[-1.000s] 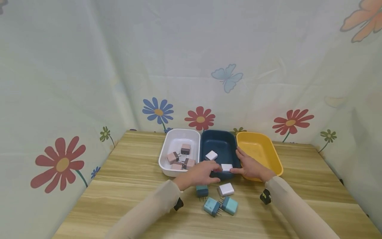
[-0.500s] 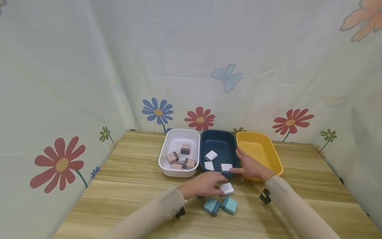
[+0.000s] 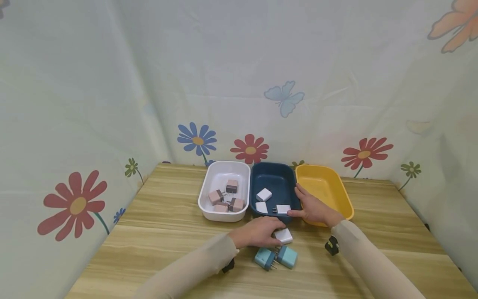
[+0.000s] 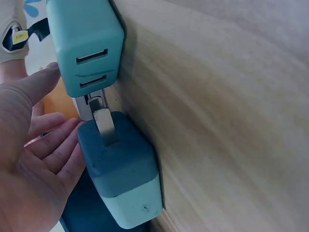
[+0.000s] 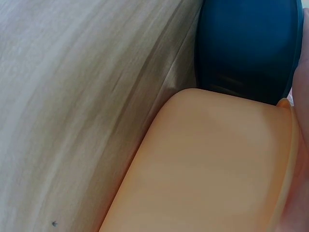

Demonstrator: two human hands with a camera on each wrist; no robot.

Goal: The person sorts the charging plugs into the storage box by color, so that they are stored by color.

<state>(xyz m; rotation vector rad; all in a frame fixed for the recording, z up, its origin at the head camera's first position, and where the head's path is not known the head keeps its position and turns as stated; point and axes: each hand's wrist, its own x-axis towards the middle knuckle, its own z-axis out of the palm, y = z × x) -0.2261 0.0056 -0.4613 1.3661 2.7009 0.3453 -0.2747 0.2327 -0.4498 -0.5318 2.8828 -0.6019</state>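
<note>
My left hand [image 3: 257,231] is at the table in front of the navy bin [image 3: 274,178], its thumb and fingers around a white charger [image 3: 285,236]. In the left wrist view, thumb and fingers stand on either side, with a teal charger [image 4: 87,43] and a two-tone teal charger [image 4: 130,179] nearer the camera. My right hand [image 3: 313,207] rests over the meeting rims of the navy bin and yellow bin [image 3: 328,187]. Its thumb lies beside a white charger [image 3: 283,209] in the navy bin. Two more white chargers, one being this charger [image 3: 264,194], lie in there.
A white bin [image 3: 205,195] at the left contains several pink-and-brown chargers [image 3: 232,185]. Two teal chargers lie on the wooden table [image 3: 168,216] below my left hand, including this teal charger [image 3: 287,257]. A flowered cloth [image 3: 224,83] hangs behind.
My left hand has let go of a white charger in the navy bin and moved toward me to the white charger on the table, covering a dark teal charger. My right hand stays put.
</note>
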